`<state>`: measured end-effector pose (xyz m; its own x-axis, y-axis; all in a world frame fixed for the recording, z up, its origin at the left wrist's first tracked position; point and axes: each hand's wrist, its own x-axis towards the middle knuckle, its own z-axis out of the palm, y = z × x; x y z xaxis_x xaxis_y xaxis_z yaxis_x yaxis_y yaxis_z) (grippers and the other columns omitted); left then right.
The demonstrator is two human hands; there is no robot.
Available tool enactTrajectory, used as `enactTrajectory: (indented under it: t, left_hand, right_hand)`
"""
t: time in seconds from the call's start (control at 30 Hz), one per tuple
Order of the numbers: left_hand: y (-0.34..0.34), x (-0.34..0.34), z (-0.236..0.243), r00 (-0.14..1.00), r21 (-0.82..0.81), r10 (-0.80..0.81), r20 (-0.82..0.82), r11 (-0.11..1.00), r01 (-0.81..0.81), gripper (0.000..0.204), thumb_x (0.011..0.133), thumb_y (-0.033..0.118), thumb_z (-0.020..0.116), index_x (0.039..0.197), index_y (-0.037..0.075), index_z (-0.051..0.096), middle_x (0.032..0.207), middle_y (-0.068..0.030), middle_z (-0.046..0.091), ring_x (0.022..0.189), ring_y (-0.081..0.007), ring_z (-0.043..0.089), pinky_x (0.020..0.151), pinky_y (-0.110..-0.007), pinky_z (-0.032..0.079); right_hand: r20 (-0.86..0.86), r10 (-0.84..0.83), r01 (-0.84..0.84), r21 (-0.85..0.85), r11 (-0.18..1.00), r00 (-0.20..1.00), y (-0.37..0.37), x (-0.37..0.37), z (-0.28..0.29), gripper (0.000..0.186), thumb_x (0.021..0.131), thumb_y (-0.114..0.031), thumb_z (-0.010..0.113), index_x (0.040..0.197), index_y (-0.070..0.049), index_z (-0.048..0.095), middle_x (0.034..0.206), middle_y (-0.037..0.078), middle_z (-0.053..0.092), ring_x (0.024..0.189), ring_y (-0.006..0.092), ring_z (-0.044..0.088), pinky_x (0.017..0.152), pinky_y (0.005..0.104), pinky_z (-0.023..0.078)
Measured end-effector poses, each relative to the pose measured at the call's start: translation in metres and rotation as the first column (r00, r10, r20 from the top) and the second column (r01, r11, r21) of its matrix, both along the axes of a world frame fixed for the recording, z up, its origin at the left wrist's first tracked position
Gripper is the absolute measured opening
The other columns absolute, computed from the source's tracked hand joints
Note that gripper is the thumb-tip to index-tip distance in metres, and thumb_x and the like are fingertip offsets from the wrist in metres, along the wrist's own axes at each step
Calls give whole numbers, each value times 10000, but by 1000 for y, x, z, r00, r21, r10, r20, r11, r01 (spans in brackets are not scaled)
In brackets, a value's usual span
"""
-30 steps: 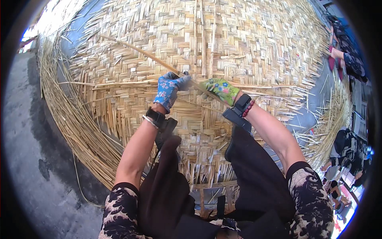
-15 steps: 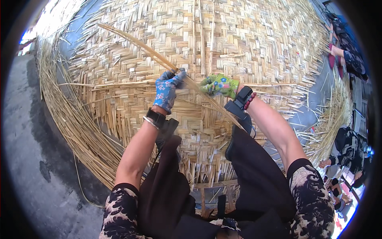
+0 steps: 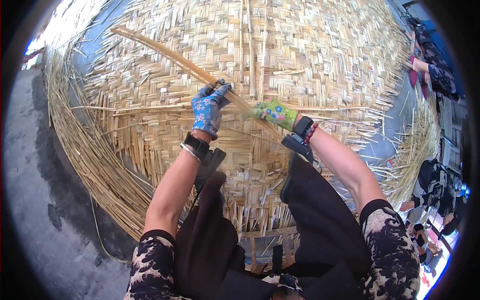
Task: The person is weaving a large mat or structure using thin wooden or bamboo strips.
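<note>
A long bundle of flat, split reed strips slants from the far left down to the right, above a woven reed mat. My left hand, in a blue floral glove, is closed around the bundle near its middle. Just to the right, my right hand in a green floral glove is at the near half of the strips. Its fingertips are smeared by motion, so whether they grip is unclear. The bundle's near end runs behind the device on my right wrist. Beneath both hands spreads the herringbone-patterned mat, its edges ragged.
A thick heap of loose reeds curves along the left side, beside grey concrete floor. More loose reeds lie at the right. Other people are along the right edge. My legs straddle the mat's near end.
The bundle has shifted slightly up and to the left with my left hand. My right hand stays close to the strips, its fingertips blurred, and its wrist now covers the near end.
</note>
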<state>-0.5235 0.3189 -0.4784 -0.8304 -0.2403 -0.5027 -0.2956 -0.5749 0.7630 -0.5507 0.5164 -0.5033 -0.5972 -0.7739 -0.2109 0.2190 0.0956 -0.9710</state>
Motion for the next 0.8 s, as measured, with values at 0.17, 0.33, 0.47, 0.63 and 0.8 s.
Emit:
enactTrajectory:
  t: [0.17, 0.33, 0.47, 0.63, 0.8]
  left_hand:
    - [2, -10, -11, 998, 28, 63, -9, 998, -63, 207, 752, -1, 573, 953, -41, 544, 850, -118, 595, 757, -210, 600, 686, -288, 521]
    - [4, -32, -32, 985, 243, -123, -117, 958, 149, 298, 822, 57, 495, 1116, 35, 455, 1002, -132, 546, 894, -234, 565, 770, -332, 485]
    - [13, -47, -50, 914, 248, -405, -3, 885, 393, 358, 901, 220, 356, 1249, 140, 332, 1161, -97, 446, 984, -207, 481, 809, -347, 418]
    - [29, -67, -65, 848, 109, -522, 96, 852, 512, 526, 820, 512, 387, 1201, 149, 383, 1068, -27, 482, 874, -134, 474, 765, -334, 382]
    - [30, -83, -59, 796, -130, -539, 275, 800, 586, 557, 815, 562, 341, 1176, 148, 427, 968, -23, 523, 752, -122, 481, 629, -261, 349]
  right_hand:
    - [615, -86, 16, 118, 993, 784, 26, 2, -17, 261, 771, -144, 582, 982, 8, 557, 858, 109, 604, 718, 162, 587, 610, 277, 484]
    - [-498, 108, 113, 394, 912, 860, 40, -12, -59, 160, 749, 13, 506, 905, 47, 519, 751, 107, 570, 649, 164, 573, 509, 232, 456]
    - [741, -317, 629, -180, 756, 592, 49, -53, -45, 171, 767, 2, 485, 933, 34, 509, 806, 113, 591, 611, 130, 554, 494, 211, 442]
    - [240, -652, 635, 156, 757, 719, 41, -85, -27, 209, 823, -90, 441, 1017, -16, 470, 887, 145, 588, 671, 179, 585, 528, 228, 453]
    - [517, -717, 791, 117, 600, 468, 27, -92, -48, 448, 879, -375, 186, 1194, -80, 307, 1022, 235, 520, 796, 316, 565, 635, 360, 451]
